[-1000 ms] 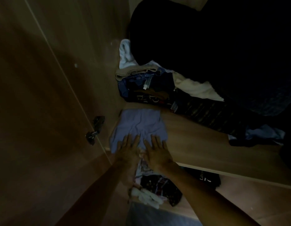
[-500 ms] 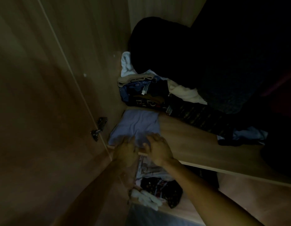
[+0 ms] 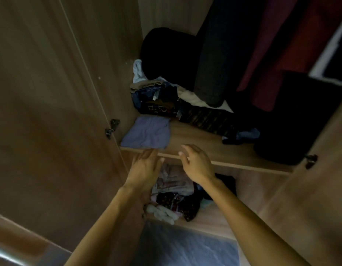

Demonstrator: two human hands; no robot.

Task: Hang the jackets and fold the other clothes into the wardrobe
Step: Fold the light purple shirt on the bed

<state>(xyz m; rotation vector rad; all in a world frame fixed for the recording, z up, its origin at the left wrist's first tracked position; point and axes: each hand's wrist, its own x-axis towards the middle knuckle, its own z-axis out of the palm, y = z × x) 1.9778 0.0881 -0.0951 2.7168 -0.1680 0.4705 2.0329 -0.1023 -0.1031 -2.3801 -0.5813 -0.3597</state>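
A folded lilac garment (image 3: 147, 133) lies at the left front of the wooden wardrobe shelf (image 3: 204, 146). My left hand (image 3: 146, 169) hovers just below the shelf's front edge, fingers straight, holding nothing. My right hand (image 3: 197, 163) is beside it at the shelf edge, fingers loosely bent and empty. Neither hand touches the lilac garment. Dark jackets (image 3: 214, 54) and a maroon garment (image 3: 281, 45) hang above the shelf at the right.
A pile of dark and pale folded clothes (image 3: 162, 100) fills the back of the shelf. More clothes (image 3: 175, 194) lie on the lower shelf beneath my hands. The open left door (image 3: 51, 112) carries a hinge (image 3: 111, 127). A black item (image 3: 292, 121) sits at the right.
Both hands have lifted off the lilac garment and pulled back toward me, past the shelf's front edge. The garment stays folded on the shelf. The camera has tilted up.
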